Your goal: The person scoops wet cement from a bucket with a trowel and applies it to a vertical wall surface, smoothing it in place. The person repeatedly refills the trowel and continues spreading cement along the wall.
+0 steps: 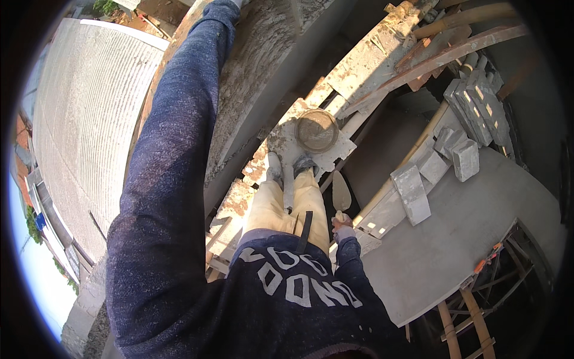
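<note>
My right hand (342,222) hangs at my side and grips the handle of a masonry trowel (341,191), whose blade points down toward the planks. My left arm in a dark blue sleeve reaches far up along the rough mortar-covered wall top (263,72). Only a sliver of my left hand (241,3) shows at the picture's top edge, so its grip is hidden. A round pan of mortar (317,130) sits on a spattered board (344,149) just ahead of my shoes (290,167).
I stand on scaffold planks high above the ground. Several grey blocks (469,113) are stacked at the right on a concrete slab (442,251). Timber poles and boards (442,54) cross behind. A corrugated roof (84,119) lies far below on the left.
</note>
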Available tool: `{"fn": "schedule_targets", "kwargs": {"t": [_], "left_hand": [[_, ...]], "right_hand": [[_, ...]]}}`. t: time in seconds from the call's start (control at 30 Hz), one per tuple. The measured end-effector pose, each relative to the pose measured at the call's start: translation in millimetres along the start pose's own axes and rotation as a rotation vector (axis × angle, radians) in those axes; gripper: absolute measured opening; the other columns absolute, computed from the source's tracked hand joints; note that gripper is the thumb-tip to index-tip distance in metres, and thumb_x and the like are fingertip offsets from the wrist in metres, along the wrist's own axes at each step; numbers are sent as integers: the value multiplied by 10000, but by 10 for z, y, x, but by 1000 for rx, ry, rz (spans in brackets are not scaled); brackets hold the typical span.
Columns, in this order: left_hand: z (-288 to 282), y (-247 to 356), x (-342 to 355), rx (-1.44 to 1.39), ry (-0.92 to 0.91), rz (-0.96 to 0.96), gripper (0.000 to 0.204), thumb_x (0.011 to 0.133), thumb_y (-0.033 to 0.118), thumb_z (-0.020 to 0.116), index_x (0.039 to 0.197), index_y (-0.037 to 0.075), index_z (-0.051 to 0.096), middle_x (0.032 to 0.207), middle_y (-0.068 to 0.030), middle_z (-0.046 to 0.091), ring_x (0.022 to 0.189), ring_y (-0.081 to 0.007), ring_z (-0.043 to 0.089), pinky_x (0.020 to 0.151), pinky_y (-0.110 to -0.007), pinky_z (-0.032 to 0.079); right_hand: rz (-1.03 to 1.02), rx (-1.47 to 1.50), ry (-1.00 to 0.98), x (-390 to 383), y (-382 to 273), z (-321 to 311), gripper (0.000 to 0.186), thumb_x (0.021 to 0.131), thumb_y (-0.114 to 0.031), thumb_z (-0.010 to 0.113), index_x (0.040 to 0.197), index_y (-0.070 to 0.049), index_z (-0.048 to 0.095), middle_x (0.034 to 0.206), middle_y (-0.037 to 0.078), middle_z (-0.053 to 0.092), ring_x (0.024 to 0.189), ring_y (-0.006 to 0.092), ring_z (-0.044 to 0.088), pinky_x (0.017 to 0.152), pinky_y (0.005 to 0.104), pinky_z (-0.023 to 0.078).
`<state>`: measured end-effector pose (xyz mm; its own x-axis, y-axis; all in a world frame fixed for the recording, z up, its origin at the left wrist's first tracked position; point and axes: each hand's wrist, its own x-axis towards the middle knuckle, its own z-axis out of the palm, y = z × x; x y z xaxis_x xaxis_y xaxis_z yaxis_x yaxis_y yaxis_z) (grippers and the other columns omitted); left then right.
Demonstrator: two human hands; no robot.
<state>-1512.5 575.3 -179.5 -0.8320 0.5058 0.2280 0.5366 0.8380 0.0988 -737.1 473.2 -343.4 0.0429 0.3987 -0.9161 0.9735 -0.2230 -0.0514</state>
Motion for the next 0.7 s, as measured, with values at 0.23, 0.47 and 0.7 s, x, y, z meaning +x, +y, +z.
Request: {"fn": "schedule_targets", "kwargs": {"t": [0.23,0.47,0.7], "left_hand": [[382,-332,-187,-137,299,267,502,953,385,436,1304,28,480,1411,-188,404,1339,-354,320,1100,-517,267],[-406,174,-2817,-669,24,81,438,901,217,592,1310,111,478,1354,-71,514,1188,-304,534,1003,-355,436],[-381,-954,-6147,-377,-1253,-311,601,945,518,371,1065,-17,616,1032,-262,634,966,-417,602,866,-479,468]], "right_hand": [[58,223,7,-397,-83,-318,209,850,-195,650,977,-83,528,724,36,585,433,131,507,332,294,385],[66,235,39,-334,233,-372,218,826,-188,642,973,-61,543,677,77,583,438,158,516,351,325,415],[65,203,75,-868,-387,-517,191,822,-195,666,926,-99,538,640,63,559,419,164,500,342,318,391]]}}
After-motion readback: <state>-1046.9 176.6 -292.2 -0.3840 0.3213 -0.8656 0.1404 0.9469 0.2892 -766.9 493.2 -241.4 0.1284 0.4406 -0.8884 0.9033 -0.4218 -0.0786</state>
